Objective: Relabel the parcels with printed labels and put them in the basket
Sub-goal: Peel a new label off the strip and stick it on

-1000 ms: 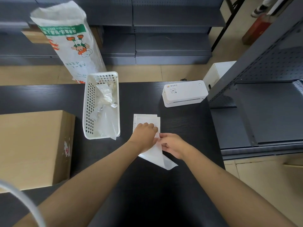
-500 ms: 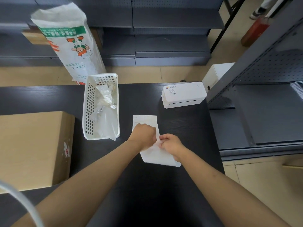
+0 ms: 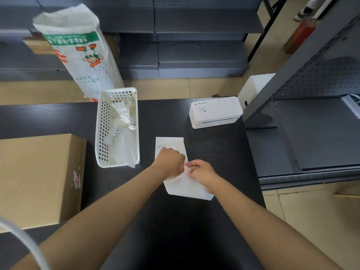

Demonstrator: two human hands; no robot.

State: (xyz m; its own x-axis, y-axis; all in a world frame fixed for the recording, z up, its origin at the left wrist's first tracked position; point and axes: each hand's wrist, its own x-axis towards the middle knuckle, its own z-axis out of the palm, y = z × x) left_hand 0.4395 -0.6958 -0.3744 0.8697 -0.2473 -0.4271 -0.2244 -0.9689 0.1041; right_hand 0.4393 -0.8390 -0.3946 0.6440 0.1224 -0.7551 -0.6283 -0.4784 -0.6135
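A flat white parcel bag [image 3: 185, 187] lies on the dark table [image 3: 214, 152] in front of me, with a printed label [image 3: 169, 143] on its far half. My left hand [image 3: 170, 162] is curled on the label's near part. My right hand [image 3: 202, 172] pinches a thin white edge at the middle of the parcel, just beside the left fingers. The white perforated basket [image 3: 102, 129] stands to the left with several clear and white bags inside. A white label printer [image 3: 216, 112] sits at the far right of the table.
A large cardboard box [image 3: 37, 178] sits at the table's left. A tall printed white sack [image 3: 81, 55] stands behind the basket. Grey metal shelving [image 3: 311, 114] borders the table on the right, more shelves run along the back. A white cable [image 3: 25, 246] crosses the lower left corner.
The parcel's near end, lifted and skewed a second ago, now lies flat on the table. Both hands stay together at the parcel's middle, hardly shifted.
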